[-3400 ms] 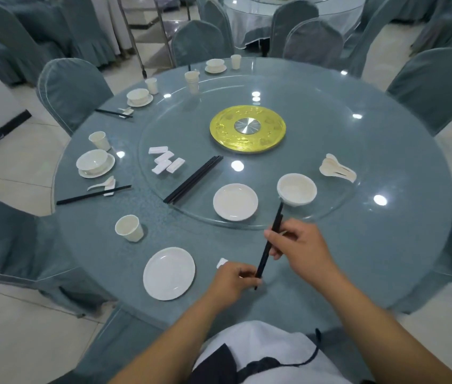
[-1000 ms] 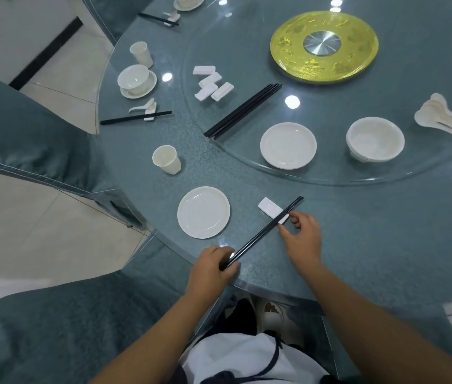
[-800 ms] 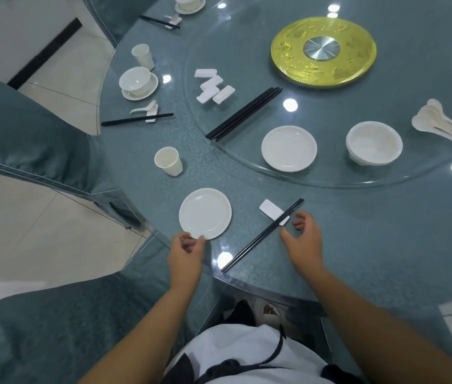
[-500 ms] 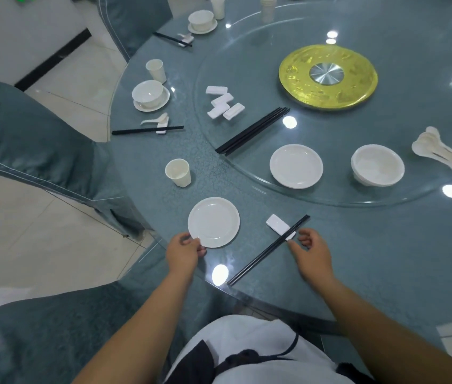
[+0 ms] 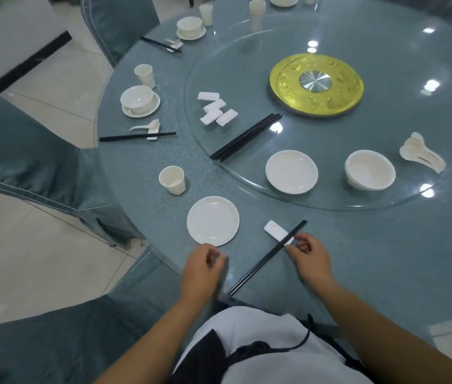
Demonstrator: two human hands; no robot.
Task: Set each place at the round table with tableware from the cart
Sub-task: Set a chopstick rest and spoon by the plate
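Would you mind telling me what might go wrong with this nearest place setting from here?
1. The chopsticks lie on the chopstick rest with their near ends at the table edge; a brush from the right hand or the person's body could tip them off.
2. The left hand hovers beside the plate, which sits near the edge; a nudge could slide it off.

Head view, steeply down, close over table (image 5: 385, 259)
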